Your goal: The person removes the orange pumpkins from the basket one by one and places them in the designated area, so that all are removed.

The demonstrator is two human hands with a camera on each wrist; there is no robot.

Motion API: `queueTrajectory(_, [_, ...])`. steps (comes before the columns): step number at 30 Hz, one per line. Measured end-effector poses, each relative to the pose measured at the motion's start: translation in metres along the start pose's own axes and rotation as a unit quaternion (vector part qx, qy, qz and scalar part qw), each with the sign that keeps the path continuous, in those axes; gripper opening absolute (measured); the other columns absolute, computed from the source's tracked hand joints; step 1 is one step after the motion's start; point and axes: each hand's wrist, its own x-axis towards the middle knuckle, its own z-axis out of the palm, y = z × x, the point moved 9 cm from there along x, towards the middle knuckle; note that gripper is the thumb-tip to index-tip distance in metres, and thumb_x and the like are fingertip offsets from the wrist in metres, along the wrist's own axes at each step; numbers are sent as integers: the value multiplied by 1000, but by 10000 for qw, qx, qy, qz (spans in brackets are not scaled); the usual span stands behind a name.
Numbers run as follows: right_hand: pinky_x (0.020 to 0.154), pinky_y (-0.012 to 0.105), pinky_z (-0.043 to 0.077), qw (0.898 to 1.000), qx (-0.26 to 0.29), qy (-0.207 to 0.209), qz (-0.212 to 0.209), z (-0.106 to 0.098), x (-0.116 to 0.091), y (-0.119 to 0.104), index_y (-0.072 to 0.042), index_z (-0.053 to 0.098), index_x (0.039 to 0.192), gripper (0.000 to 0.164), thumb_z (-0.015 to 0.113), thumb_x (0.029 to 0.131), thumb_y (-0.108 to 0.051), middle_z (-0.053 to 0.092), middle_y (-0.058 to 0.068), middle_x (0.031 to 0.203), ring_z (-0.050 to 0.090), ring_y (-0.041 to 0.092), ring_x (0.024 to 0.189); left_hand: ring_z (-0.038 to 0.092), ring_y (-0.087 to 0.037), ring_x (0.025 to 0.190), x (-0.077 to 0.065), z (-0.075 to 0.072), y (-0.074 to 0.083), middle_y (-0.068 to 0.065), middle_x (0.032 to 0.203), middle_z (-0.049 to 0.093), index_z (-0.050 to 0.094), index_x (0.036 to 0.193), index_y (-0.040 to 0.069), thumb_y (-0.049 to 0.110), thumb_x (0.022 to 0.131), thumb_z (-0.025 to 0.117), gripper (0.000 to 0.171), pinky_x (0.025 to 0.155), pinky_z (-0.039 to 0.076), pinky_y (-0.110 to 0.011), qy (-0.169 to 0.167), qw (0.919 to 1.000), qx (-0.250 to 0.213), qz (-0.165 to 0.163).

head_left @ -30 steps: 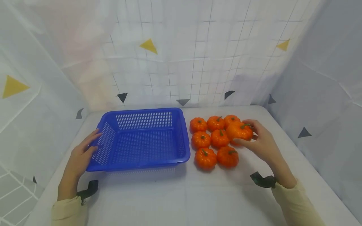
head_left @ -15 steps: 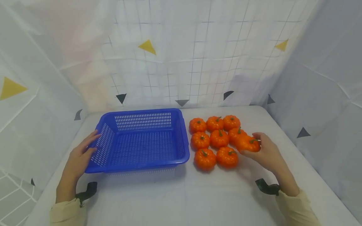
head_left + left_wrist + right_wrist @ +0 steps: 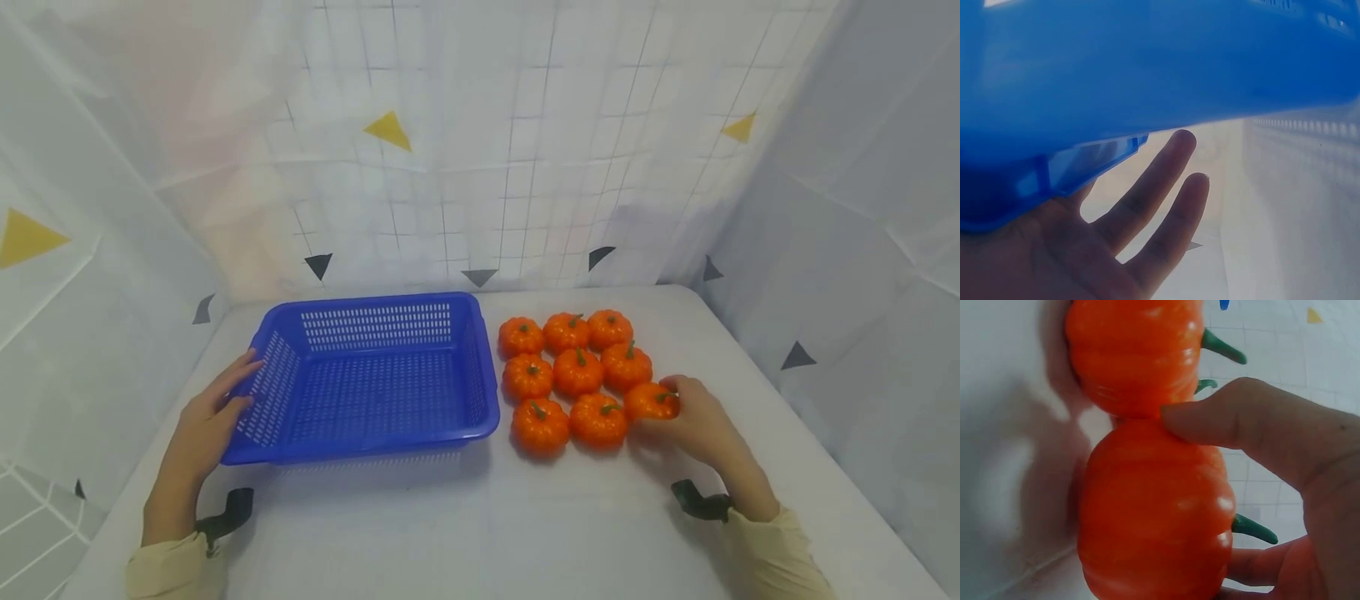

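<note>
A blue plastic basket with slotted sides and floor sits on the left of the white table. My left hand rests at its left rim, thumb and fingers spread. In the left wrist view, two straight fingers extend below the rim. My right hand grips a small orange pumpkin with a green stem, thumb on the near side and fingers round the far side. This pumpkin is close over the table, right against a neighbouring pumpkin in the right wrist view.
Several more orange pumpkins stand in close rows between the basket and my right hand. A white sheet with grid lines and triangle marks hangs behind the white table; grey-white sheets flank both sides.
The right hand has brought its pumpkin toward me, from over the middle row down to the right end of the front row. The left hand and basket stay in place.
</note>
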Motion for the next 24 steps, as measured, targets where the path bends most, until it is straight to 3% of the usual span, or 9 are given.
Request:
queueTrajectory(16, [95,65,51,9994,-74,-282,200,11,1,10,14,44,136,88,86,83,-43,54,32,126,54,46,109,14,-45,154,-2,1,0,-12,170,25,41,160,7,11,110,40,49,113,12,-79,-47,10000,-23,13])
queueTrajectory(24, [95,65,51,9998,-52,-172,111,9,3,10,12,44,137,87,86,83,-42,54,32,128,54,46,111,13,-44,155,-2,-1,1,-10,170,26,42,160,8,13,110,40,49,113,11,-79,-3,10000,-31,23])
